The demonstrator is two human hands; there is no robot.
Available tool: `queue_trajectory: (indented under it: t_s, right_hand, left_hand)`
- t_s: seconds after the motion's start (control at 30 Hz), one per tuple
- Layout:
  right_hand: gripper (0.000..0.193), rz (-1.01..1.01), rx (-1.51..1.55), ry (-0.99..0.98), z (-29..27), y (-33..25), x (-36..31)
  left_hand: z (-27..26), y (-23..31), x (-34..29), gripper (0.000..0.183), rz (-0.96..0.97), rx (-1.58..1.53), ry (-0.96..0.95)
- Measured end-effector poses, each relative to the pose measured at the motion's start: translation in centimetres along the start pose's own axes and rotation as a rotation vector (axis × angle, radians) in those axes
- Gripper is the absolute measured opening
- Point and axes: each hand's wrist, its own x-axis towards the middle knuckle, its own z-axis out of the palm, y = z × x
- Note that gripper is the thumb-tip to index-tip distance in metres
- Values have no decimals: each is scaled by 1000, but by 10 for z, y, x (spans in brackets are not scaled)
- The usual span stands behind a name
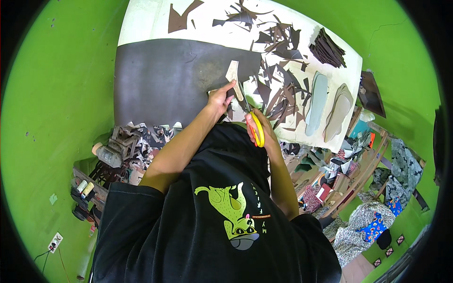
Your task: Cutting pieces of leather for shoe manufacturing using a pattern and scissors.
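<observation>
My right hand [262, 129] is closed round the yellow handles of a pair of scissors [258, 128]. The blades point up and away, along the edge of a tan, angled pattern piece [232, 73]. With thumb and fingers, my left hand [221, 98] pinches that pattern piece at the edge of a large dark brown sheet [160, 78]. The sheet looks like leather or thin rubber and lies flat on the white table. Part of the blades is hidden between the pattern and the sheet.
Dark offcuts [278, 94] litter the white table [141, 23] right of the sheet. A stack of cut dark pieces [328, 48] lies far right. Pale green [317, 101] and beige sole-shaped pieces [339, 111] lie nearer. A wooden rack [358, 181] with fabric stands at right.
</observation>
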Motion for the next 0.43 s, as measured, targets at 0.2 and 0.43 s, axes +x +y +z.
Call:
queue_trajectory:
  t_s: [0.2, 0.43]
  right_hand:
    - [60, -38, -38, 24, 2, 0, -5]
    - [73, 26, -17, -14, 1, 4, 14]
  left_hand:
    - [-1, 0, 0, 49, -16, -5, 7]
    - [-9, -5, 2, 48, -31, 4, -37]
